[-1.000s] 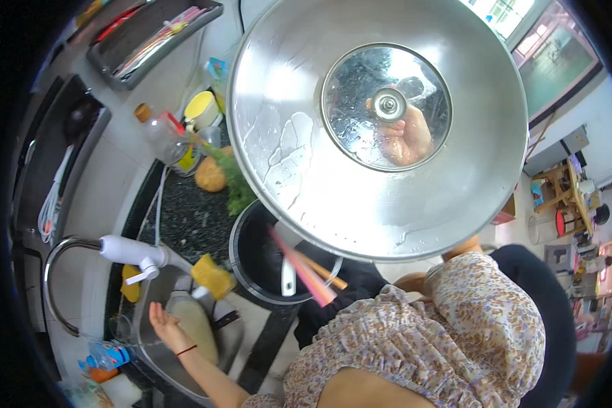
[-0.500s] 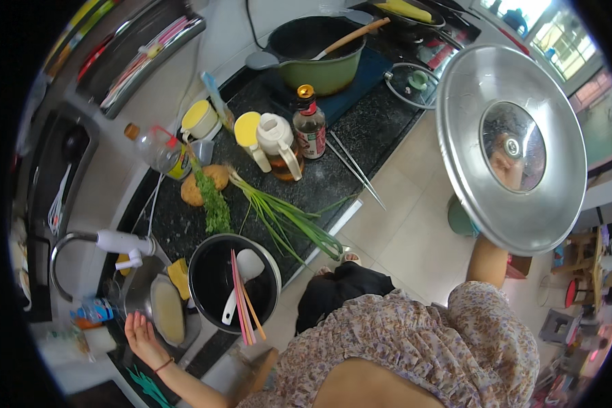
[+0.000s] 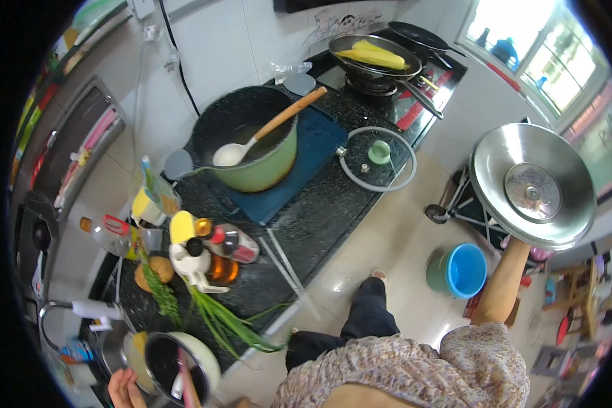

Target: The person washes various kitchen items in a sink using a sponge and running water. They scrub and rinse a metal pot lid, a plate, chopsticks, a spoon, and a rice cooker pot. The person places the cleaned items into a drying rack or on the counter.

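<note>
Since half a second ago, as the view swung, the large steel lid (image 3: pixel 532 194) has shifted lower at frame right, raised at the end of the right forearm (image 3: pixel 500 289), off any pot and not yet set down. The right hand's fingers are hidden behind it, so their grip cannot be told. At lower left, the empty left hand (image 3: pixel 124 389), fingers loosely bent, is beside a dark-lined pot (image 3: pixel 211 362).
</note>
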`<state>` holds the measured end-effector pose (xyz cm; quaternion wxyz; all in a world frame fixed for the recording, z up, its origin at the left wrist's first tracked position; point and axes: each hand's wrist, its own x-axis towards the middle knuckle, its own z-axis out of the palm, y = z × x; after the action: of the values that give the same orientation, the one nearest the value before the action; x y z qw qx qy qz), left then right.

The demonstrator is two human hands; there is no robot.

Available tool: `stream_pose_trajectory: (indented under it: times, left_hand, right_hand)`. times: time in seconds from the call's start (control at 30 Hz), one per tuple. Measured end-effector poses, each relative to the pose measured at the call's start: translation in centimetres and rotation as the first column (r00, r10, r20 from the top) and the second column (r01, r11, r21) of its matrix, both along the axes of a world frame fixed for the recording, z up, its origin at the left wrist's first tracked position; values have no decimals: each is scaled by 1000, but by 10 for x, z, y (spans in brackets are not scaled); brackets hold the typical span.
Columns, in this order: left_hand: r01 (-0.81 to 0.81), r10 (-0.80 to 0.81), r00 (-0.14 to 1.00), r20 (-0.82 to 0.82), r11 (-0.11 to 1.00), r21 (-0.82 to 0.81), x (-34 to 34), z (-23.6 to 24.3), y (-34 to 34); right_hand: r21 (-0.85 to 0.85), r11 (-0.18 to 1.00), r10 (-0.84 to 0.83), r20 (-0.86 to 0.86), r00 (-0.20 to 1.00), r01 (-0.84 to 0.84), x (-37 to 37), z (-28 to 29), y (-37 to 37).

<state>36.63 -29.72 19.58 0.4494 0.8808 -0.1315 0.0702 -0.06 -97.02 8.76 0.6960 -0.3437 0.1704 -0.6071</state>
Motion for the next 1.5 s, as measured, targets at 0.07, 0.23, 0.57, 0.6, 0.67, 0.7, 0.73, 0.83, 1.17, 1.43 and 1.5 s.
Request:
stream_pose_trajectory:
  times: [0.07, 0.23, 0.57, 0.6, 0.67, 0.7, 0.73, 0.83, 1.17, 1.43, 1.5]
  left_hand:
    - [88, -96, 984, -152, 994, -62, -25, -18, -61]
    - [711, -552, 588, -592, 702, 52, -45, -33, -226]
    - [430, -339, 750, -568, 902, 29, -37, -74, -382]
    - [437, -326, 716, -618, 899, 32, -33, -74, -406]
    - [432, -310, 644, -699, 902, -2, -15, -87, -450]
    - [473, -360, 646, -673, 881, -17, -8, -88, -470]
    - [511, -408, 646, -645, 859, -32, 0, -87, -493]
    - [556, -481, 659, -579, 829, -56, 10, -69, -534]
    - [-19, -6, 827, -562, 999, -37, -93, -116, -604]
    - [-364, 249, 784, -569, 927, -96, -194, -90, -696]
    - [-443, 336, 763, -552, 894, -69, -206, -91, -707]
  right_hand:
    - [-42, 999, 2, -17, 1000, -3, -18, 3, -73]
    - [-136, 991, 6, 7, 1000, -5, -37, 15, -242]
    - [-403, 872, -403, -269, 875, 278, 105, 155, -403]
    - [-410, 868, -430, -341, 836, 279, 127, 166, -403]
    - [-500, 829, -502, -468, 727, 250, 154, 180, -427]
    - [-547, 810, -533, -536, 655, 212, 165, 183, -440]
    - [-580, 796, -561, -597, 574, 175, 178, 191, -452]
    - [-649, 761, -547, -640, 539, 2, 215, 193, -503]
    - [-671, 591, -592, -738, 323, -448, 384, 148, -699]
    - [-632, 314, -554, -728, 404, -709, 480, 69, -806]
    - [-575, 392, -446, -801, 398, -718, 485, 63, -826]
